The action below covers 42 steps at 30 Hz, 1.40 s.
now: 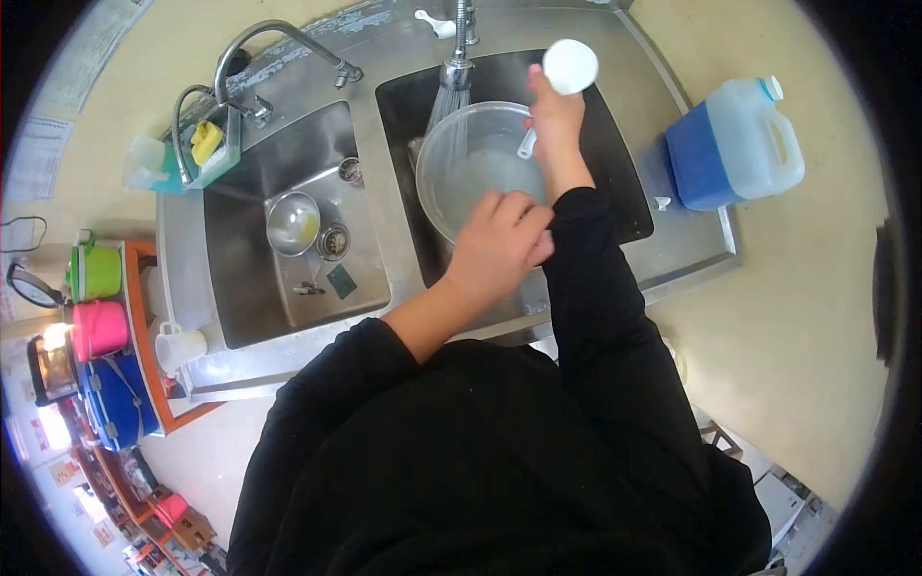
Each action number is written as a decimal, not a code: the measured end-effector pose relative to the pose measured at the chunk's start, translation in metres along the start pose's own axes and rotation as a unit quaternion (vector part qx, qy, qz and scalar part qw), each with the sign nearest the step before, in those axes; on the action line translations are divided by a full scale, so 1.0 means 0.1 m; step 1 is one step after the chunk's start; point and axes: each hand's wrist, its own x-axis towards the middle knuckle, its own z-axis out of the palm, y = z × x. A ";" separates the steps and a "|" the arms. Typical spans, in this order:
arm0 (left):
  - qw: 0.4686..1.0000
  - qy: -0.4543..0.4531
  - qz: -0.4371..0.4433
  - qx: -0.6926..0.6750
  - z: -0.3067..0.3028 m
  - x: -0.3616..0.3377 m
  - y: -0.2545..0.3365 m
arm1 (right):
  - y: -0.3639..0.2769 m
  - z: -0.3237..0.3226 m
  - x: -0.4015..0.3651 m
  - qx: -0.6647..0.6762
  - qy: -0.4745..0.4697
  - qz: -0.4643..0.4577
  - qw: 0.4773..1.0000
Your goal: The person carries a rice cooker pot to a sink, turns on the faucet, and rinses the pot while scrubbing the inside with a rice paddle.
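Observation:
My right hand point(559, 123) is closed around a white plastic scoop point(570, 67), its round head facing up and its handle end poking out below the fingers. My left hand point(501, 240) reaches across with curled fingers gripping the black cuff of my right sleeve point(580, 213). Beneath both hands a large metal bowl point(429, 197) with water in it stands in the right sink basin point(615, 182). Water sprays into the bowl from a sprayer tap point(458, 73).
A jug of blue liquid point(699, 154) stands on the right ledge. The left basin point(240, 250) holds a small metal bowl point(293, 223) and a green scouring pad point(341, 281). A curved tap point(288, 36) and a tub with a yellow sponge point(205, 142) are behind. Another white scoop point(437, 24) lies at the back.

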 end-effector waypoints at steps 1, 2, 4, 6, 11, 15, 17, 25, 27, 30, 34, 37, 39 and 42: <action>0.999 0.024 0.029 -0.019 -0.09 0.12 0.17 | -0.14 0.01 -0.08 -0.084 0.010 -0.094 0.992; 0.997 0.047 0.056 -0.038 -0.15 0.20 0.32 | -0.26 0.00 -0.21 -0.232 -0.005 -0.058 0.971; 0.996 0.017 0.071 -0.056 -0.12 0.23 0.44 | -0.19 0.11 -0.31 -0.245 -0.080 -0.106 0.960; 0.995 -0.022 0.067 -0.074 -0.09 0.16 0.46 | 0.02 0.08 -0.13 -0.224 -0.050 -0.048 0.972; 0.945 -0.033 -0.089 -0.314 0.16 -0.26 0.12 | -0.06 -0.26 0.63 0.487 0.254 0.299 0.780; 0.835 -0.067 -0.252 -0.484 0.05 -0.27 0.35 | -0.59 -0.24 0.83 0.532 0.276 0.249 0.761; 0.843 -0.075 -0.248 -0.471 -0.07 -0.15 0.48 | -0.44 -0.18 0.86 0.353 0.286 0.193 0.870; 0.775 -0.128 -0.335 -0.520 -0.11 0.36 0.34 | 0.58 -0.08 -0.24 -0.490 -0.253 0.063 0.832; 0.880 -0.152 -0.225 -0.390 -0.12 0.29 0.39 | 1.49 -0.26 -0.13 -0.581 -0.433 -0.117 0.680; 0.959 -0.211 -0.039 -0.187 -0.28 0.20 0.52 | 1.01 -0.23 -0.11 -0.594 -0.573 -0.026 0.564; 0.813 -0.375 -0.066 -0.439 -0.65 0.34 0.46 | 1.09 -0.17 -0.37 -0.540 -0.644 -0.066 0.538; 0.782 -0.345 0.054 -0.516 -0.96 0.43 0.79 | 1.72 -0.17 -0.51 -0.444 -0.636 0.058 0.629; 0.802 -0.336 0.074 -0.489 -0.95 0.53 0.99 | 1.87 -0.19 -0.55 -0.393 -0.634 0.054 0.664; 0.745 -0.367 -0.027 -0.557 -0.76 0.74 1.19 | 1.88 -0.15 -0.58 -0.312 -0.590 0.152 0.729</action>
